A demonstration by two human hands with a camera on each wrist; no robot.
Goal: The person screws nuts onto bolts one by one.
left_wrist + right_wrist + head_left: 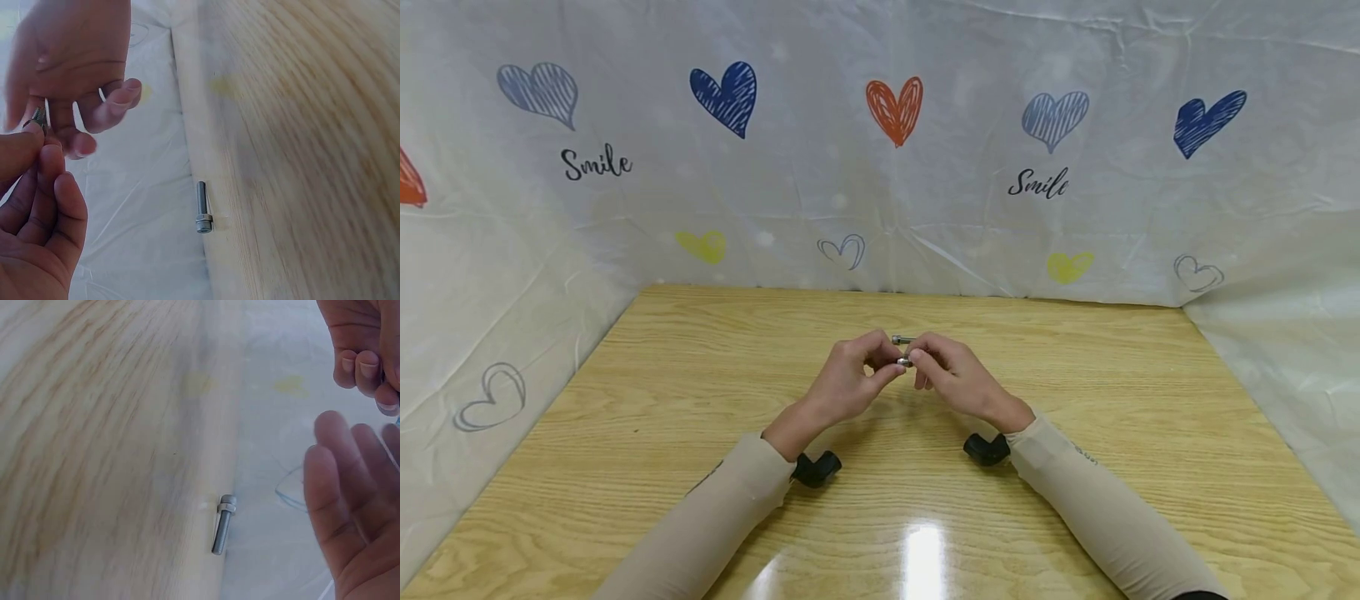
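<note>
In front of me, above the table, my left hand [848, 375] pinches a small metal bolt [39, 115] between thumb and forefinger, near a nut-like collar. Its threaded shank points toward my right hand [958, 375], whose thumb and forefinger close on the other end. The right hand's remaining fingers [350, 469] hang loosely spread in the right wrist view. Fingertips cover much of the bolt. A second bolt [202, 206], with a round head and a nut up against it, lies on the table just beyond both hands.
The wood-grain table [700, 358] meets a white cloth backdrop [805, 183] printed with hearts at its far edge. Cloth also hangs along both sides. Black curved pieces [817, 469] sit under each wrist, beside the beige sleeves [730, 500].
</note>
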